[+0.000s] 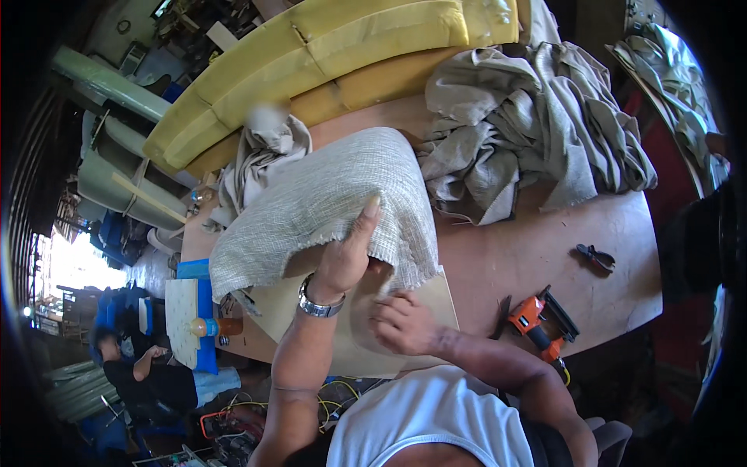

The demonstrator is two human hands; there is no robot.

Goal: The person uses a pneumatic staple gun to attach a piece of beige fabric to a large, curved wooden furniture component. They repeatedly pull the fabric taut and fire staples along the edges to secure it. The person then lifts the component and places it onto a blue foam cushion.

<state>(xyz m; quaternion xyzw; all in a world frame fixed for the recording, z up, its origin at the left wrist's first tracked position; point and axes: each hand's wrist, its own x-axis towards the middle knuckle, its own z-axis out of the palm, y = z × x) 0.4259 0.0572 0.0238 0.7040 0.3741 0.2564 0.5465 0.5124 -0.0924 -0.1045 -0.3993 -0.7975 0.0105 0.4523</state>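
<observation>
"How do the hands sit?"

"Left hand [348,261]: thumb laid up over the woven fabric cover [327,187], fingers mostly hidden beneath its frayed edge. Right hand [405,322]: fingers curled by the hanging corner; whether they pinch it, I can't tell."

"Handling?"

"Probably light, soft, not slippery, prone to fraying. I'd grip inside the raw edge."

"Where's it lying?"

"Mid-worktable [498,249], partly over a tan panel [437,305]; orange staple gun [529,314] and pliers [596,258] rightward, yellow foam padding [373,37] behind, cluttered workshop around."
</observation>
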